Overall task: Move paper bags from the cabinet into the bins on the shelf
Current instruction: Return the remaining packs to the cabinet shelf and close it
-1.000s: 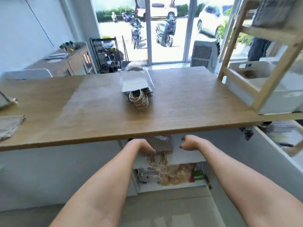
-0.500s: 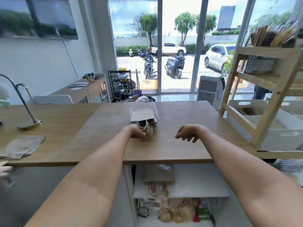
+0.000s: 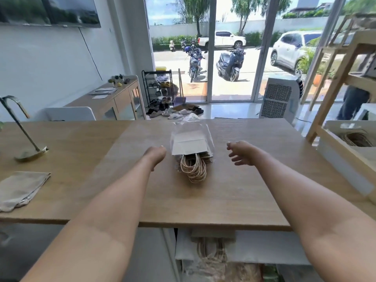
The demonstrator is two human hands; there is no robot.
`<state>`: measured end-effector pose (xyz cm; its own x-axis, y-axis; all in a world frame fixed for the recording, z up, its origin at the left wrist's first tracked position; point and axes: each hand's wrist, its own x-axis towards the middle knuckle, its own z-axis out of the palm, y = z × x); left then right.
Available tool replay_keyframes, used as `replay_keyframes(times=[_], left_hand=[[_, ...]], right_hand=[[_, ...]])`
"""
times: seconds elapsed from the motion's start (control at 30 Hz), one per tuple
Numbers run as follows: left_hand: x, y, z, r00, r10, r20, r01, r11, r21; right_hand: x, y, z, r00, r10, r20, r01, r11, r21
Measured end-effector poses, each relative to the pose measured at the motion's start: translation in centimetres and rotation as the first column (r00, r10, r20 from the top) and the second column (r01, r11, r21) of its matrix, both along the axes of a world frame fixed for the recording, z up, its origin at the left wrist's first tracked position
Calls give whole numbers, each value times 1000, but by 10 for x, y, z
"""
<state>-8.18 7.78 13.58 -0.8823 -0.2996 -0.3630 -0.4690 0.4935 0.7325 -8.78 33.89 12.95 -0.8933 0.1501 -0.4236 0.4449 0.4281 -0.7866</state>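
— Two hands, left hand (image 3: 155, 154) and right hand (image 3: 240, 152), empty, flanking the paper bags (image 3: 191, 148) mid-table (image 3: 81, 180)?
— Yes; right fingers spread, left possibly curled. The plastic-wrapped bundle could slide out if gripped unevenly.

Head camera looks forward and down across the table (image 3: 223, 196).
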Motion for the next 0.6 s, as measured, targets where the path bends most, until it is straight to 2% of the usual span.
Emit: replay_keyframes(times=[0.07,0.33,0.47,0.6], left_hand=[[-27,-3,-11,997,77,13,-78,982,175],[-101,-13,-42,993,-33,112,-8,938,346],[-118,-6,-49,978,-152,142,78,901,426],[-126,-2,-56,967,-199,161,101,874,475]], right_hand=[[-22,-5,-8,996,-86,26,88,992,-95],[-81,-31,-31,968,-212,136,238,947,-217],[-89,-45,-33,979,-139,149,173,952,-251],[-95,-53,-40,980,-118,161,160,947,-280]])
